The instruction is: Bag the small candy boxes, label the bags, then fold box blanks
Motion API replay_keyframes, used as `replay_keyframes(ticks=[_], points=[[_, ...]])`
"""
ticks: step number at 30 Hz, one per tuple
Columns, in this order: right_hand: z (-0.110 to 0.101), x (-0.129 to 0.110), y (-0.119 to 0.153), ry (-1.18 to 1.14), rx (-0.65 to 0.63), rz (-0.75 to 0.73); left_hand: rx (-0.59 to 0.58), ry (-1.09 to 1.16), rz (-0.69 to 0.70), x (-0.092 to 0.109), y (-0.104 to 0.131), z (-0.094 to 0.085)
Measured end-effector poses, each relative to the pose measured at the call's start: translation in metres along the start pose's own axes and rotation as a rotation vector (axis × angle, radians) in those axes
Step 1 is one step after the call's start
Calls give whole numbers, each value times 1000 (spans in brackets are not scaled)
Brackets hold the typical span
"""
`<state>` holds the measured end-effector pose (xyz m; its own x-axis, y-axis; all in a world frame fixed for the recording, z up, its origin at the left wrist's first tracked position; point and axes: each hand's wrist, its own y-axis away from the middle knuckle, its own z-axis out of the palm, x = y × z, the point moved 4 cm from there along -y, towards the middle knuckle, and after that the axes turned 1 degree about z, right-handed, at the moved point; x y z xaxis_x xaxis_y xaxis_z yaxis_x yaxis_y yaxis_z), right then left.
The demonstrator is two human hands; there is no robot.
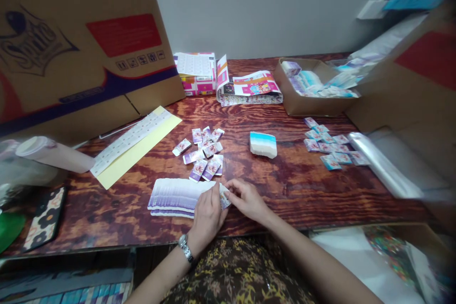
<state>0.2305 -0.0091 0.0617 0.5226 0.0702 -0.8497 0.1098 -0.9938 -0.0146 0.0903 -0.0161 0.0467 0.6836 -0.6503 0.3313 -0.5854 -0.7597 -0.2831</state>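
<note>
A small printed carton [225,196] with a white and purple face is pinched between my two hands near the front edge of the table. My left hand [209,206], with a watch on its wrist, lies over the right end of a long row of white and purple flat cartons [171,194], its fingers closed at the carton's left side. From the right, my right hand [245,198] grips the same carton with thumb and fingers. Just beyond my hands lies a loose pile of small purple cartons [204,152]. A blue and white stack of flat cartons [262,145] stands farther right.
Several blue cartons [326,145] lie at the right beside a clear plastic roll [383,166]. An open box [313,104] of cartons stands behind. Sticker sheets [135,147], a phone [45,218] and a large cardboard box [89,42] are at the left. Printed packs [249,88] sit by the wall.
</note>
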Motion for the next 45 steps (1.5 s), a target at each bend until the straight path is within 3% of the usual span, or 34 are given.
replay_keyframes(ticks=[4, 8, 11, 14, 18, 21, 24, 32, 37, 39, 41, 43, 45], points=[[-9, -12, 1, 99, 74, -70, -12, 130, -56, -8, -2, 2], [-12, -19, 6, 101, 180, -168, 86, 221, -139, -18, -4, -5], [-7, -25, 14, 165, 220, -313, 155, 238, -115, -19, -6, -10], [1, -28, 20, 151, 167, -357, 168, 249, -30, -15, -8, -13], [1, -27, 20, -81, 86, -217, 97, 271, 44, -12, -9, -14], [-3, -22, 13, -320, 119, -34, 66, 277, 50, -12, -8, -14], [-3, -20, 4, -426, 105, 55, 76, 244, 20, -14, -7, -13], [-2, -39, 7, 5, 204, -101, 43, 222, -24, -8, -10, -10], [7, -42, 12, 25, 112, -223, 6, 174, -62, -13, -17, -8], [4, -33, 6, -33, 89, -191, 20, 140, -54, -18, -31, -17], [-2, -19, -3, -81, 115, -133, 109, 88, -47, -24, -51, -34], [-4, -5, -11, -24, 116, -115, 232, 28, -26, -28, -67, -53], [4, 8, -16, 132, 46, -141, 278, 16, 15, -28, -73, -63]])
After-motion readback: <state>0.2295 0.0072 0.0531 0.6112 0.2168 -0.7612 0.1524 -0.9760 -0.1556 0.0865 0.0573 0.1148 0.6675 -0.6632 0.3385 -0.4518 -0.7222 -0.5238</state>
